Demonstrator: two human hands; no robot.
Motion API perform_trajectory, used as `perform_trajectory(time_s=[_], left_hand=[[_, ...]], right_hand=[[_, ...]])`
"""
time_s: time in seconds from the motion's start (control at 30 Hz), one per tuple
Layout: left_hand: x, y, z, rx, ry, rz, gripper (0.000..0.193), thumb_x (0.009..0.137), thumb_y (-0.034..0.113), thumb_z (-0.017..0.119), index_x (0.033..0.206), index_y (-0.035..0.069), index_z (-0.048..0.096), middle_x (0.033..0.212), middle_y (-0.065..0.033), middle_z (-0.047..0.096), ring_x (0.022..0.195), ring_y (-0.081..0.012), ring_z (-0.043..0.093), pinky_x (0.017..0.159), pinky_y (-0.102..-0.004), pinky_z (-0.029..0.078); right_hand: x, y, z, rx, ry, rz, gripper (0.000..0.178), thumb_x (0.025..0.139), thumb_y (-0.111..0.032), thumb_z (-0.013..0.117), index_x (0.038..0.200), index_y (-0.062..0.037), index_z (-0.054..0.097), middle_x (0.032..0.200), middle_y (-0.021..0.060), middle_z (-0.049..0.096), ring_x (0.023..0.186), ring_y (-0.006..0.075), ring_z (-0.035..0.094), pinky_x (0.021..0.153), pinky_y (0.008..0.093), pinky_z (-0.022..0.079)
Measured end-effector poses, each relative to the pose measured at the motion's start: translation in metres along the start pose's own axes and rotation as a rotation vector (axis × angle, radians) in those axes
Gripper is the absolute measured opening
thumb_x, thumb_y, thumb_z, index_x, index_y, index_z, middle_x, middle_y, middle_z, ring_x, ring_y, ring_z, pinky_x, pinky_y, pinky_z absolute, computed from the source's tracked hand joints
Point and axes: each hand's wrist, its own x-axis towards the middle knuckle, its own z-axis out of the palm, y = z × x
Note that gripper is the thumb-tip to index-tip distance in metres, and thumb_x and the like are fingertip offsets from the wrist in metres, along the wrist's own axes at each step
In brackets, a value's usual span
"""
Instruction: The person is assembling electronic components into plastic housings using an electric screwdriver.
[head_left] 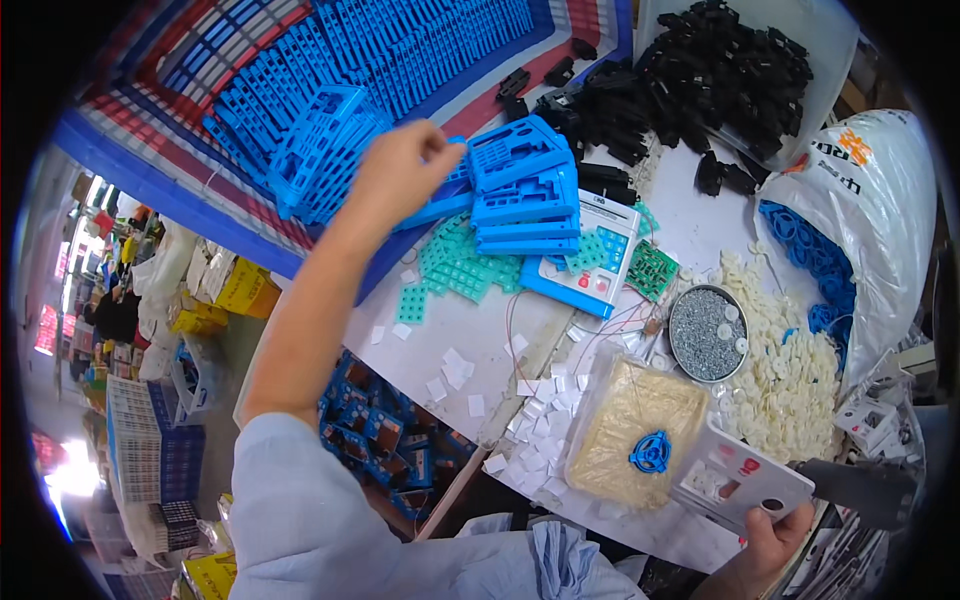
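Light-blue sleeve point(310, 490) in the foreground, stretched across a crowded worktop point(485, 342).
My right hand point(775, 548) grasps a white panel point(735, 470) by its near edge, which I judge leaves most of its face uncovered. Beyond it, a blue ring point(650, 452) lies on a clear-wrapped tan pack point(610, 400). Farther off, my left hand point(408, 170) curls beside stacked blue frames point(525, 212); I can't tell whether that grip holds one. More stand on edge in a plaid container point(180, 190), probably to save room.
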Motion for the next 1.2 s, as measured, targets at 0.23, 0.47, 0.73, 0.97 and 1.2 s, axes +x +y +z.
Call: perform_trajectory(time_s=[0.23,0.47,0.73,0.97,1.2], left_hand=[[0.085,-0.060,0.083,-0.128,-0.505,-0.555,0.032,0.094,0.035,0.068,0.082,0.005,0.069,0.069,-0.0087,0.066,0.054,-0.0176,0.059,0.051,-0.0367,0.046],[0.076,-0.045,0.062,-0.640,-0.077,-0.526,0.020,0.098,0.022,0.067,0.102,0.003,0.071,0.083,-0.0041,0.068,0.069,-0.0153,0.062,0.056,-0.0269,0.049],[-0.072,0.096,0.037,-1.259,0.100,-0.183,0.050,0.103,0.018,0.059,0.147,-0.002,0.045,0.124,-0.0133,0.066,0.101,-0.0197,0.069,0.074,-0.0300,0.061],[-0.223,0.163,0.097,-1.395,-0.147,-0.374,0.057,0.103,0.021,0.058,0.151,-0.001,0.037,0.123,-0.0143,0.064,0.107,-0.0204,0.067,0.081,-0.0326,0.060],[-0.253,0.149,0.092,-1.132,-0.371,-0.214,0.073,0.100,0.007,0.053,0.161,-0.002,0.015,0.145,-0.0174,0.048,0.128,-0.0252,0.056,0.107,-0.0409,0.048]], right_hand=[[-0.010,-0.001,-0.007,-0.076,-0.121,0.078,0.040,0.084,-0.015,0.071,0.115,0.0082,0.062,0.094,0.0225,0.073,0.086,0.0301,0.074,0.079,0.0412,0.058],[-0.006,0.005,0.015,0.055,-0.126,0.135,0.033,0.087,-0.016,0.069,0.108,0.0096,0.068,0.091,0.0176,0.075,0.080,0.0232,0.072,0.076,0.0340,0.056],[0.005,0.008,0.053,0.318,0.255,0.163,0.034,0.097,-0.015,0.054,0.122,0.0076,0.063,0.106,0.0088,0.069,0.094,0.0142,0.064,0.087,0.0270,0.049],[0.065,0.046,0.102,0.389,0.002,0.077,0.038,0.105,-0.016,0.057,0.137,0.0039,0.059,0.143,0.0164,0.054,0.133,0.0211,0.050,0.110,0.0347,0.038],[0.044,0.048,0.098,-0.037,-0.151,-0.066,0.043,0.100,-0.023,0.068,0.134,0.0018,0.057,0.150,0.0216,0.044,0.135,0.0311,0.047,0.111,0.0416,0.038]])
